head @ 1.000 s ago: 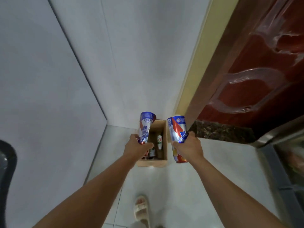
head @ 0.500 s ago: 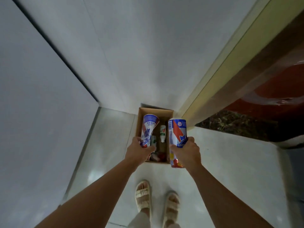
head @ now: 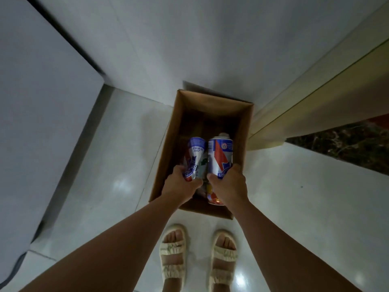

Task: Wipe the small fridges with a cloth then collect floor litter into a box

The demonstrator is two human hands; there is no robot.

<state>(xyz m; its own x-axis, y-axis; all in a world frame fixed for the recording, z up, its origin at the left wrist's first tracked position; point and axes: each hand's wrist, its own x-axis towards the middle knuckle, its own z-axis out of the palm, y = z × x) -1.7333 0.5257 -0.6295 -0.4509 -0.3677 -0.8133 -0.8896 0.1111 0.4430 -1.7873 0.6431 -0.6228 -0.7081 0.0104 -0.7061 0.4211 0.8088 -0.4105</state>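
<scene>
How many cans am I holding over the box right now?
2: a crushed can in the left hand, an intact can in the right hand. More litter may be hidden below.

Open brown cardboard box (head: 245,131) on pale tiles before you; crushed blue-white can (head: 192,157) and intact blue-red-white can (head: 220,157) side by side over its opening.

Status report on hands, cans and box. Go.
Left hand grips crushed can. Right hand grips upright can. Both over open box. Nothing blocking.
</scene>
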